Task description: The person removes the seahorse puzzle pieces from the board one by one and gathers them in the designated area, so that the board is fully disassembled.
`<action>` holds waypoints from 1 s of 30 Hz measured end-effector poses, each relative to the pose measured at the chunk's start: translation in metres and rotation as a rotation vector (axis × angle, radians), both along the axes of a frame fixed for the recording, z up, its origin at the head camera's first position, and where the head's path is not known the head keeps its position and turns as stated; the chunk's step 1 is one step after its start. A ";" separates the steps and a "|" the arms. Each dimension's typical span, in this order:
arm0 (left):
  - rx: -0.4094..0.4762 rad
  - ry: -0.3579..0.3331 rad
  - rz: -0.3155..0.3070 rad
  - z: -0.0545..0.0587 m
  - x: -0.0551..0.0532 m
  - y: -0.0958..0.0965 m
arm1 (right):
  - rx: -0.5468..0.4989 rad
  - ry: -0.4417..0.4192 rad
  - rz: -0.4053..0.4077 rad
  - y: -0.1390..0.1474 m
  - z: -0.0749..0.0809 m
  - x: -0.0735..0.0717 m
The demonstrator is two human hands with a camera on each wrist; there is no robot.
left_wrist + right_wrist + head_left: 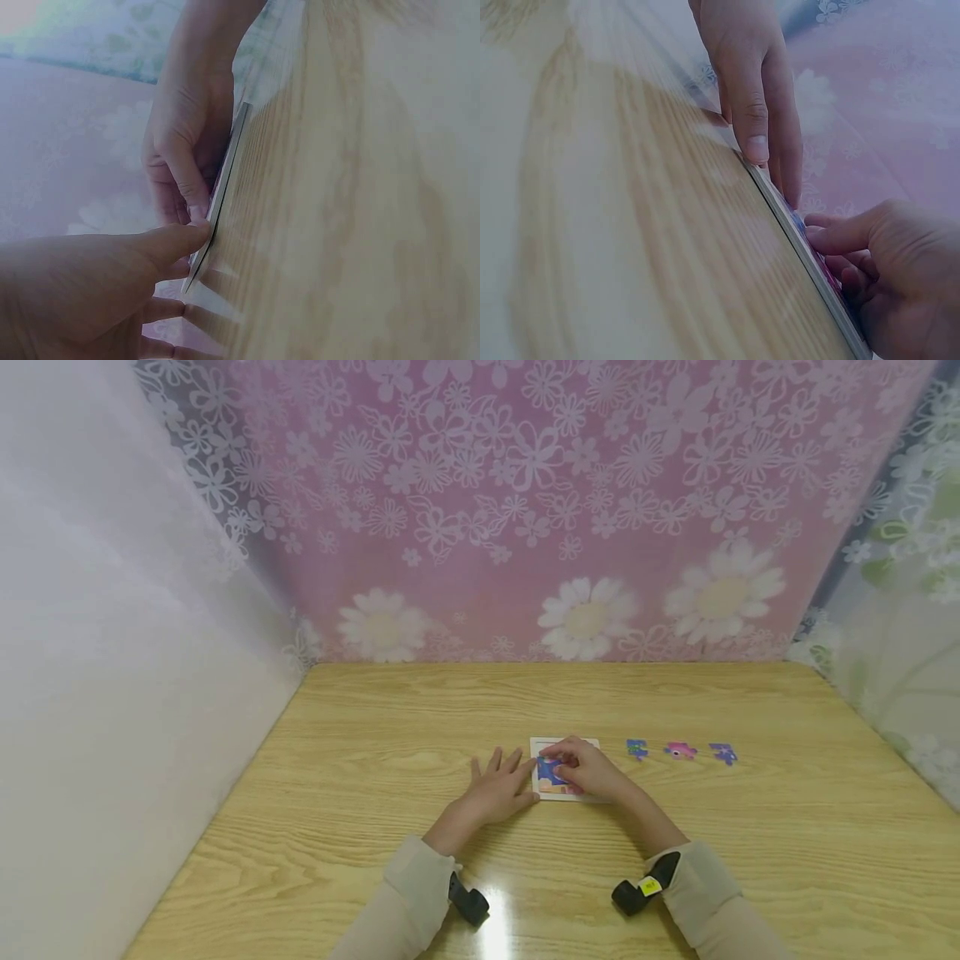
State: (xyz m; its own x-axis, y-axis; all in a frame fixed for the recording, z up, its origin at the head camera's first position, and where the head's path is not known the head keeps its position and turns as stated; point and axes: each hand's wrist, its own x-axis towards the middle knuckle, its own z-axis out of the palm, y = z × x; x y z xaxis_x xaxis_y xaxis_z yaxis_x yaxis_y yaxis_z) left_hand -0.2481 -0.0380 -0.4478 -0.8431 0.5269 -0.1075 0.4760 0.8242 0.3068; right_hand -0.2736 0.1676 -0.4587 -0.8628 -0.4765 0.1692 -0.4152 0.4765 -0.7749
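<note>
A white-rimmed puzzle board [603, 745] lies flat on the table, with blue, pink and orange picture pieces inside its frame. My left hand [495, 795] rests at its left side, fingers spread, the thumb and index finger touching the rim. Over the board, my right hand [592, 770] has its thumb and fingers curled, pinching a puzzle piece [551, 762] low against the picture. Much of that piece and the board's right part are hidden by this hand. In the right wrist view, the right thumb presses near the edge of the board [810, 259].
To the right of the board, a blue-green puzzle piece [637, 748], a pink puzzle piece with an eye [681, 751] and a purple-blue puzzle piece [724, 753] lie in a row on the wood-grain table [360, 743]. A floral curtain [480, 560] stands behind.
</note>
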 end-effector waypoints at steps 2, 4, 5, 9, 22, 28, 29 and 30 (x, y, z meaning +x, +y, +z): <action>0.002 -0.001 0.002 0.000 0.000 0.000 | 0.006 0.013 -0.003 0.000 -0.002 -0.002; 0.002 0.001 0.004 0.000 0.000 0.000 | 0.008 0.027 -0.001 0.000 -0.002 -0.002; 0.001 0.001 0.005 0.000 0.000 0.000 | 0.011 0.033 -0.003 -0.001 -0.002 -0.002; -0.003 0.004 0.003 -0.001 0.000 0.000 | 0.020 0.047 -0.006 -0.002 -0.002 -0.001; 0.011 0.009 -0.001 0.002 0.002 -0.001 | -0.003 -0.005 -0.012 -0.007 0.010 0.009; 0.008 0.010 0.002 0.000 0.001 0.000 | -0.001 0.000 -0.042 -0.004 -0.002 0.002; 0.008 0.010 0.002 -0.001 0.000 -0.001 | -0.001 0.002 -0.043 -0.004 -0.002 0.002; 0.007 0.009 0.003 -0.001 0.000 0.000 | -0.003 0.002 -0.045 -0.003 -0.002 0.002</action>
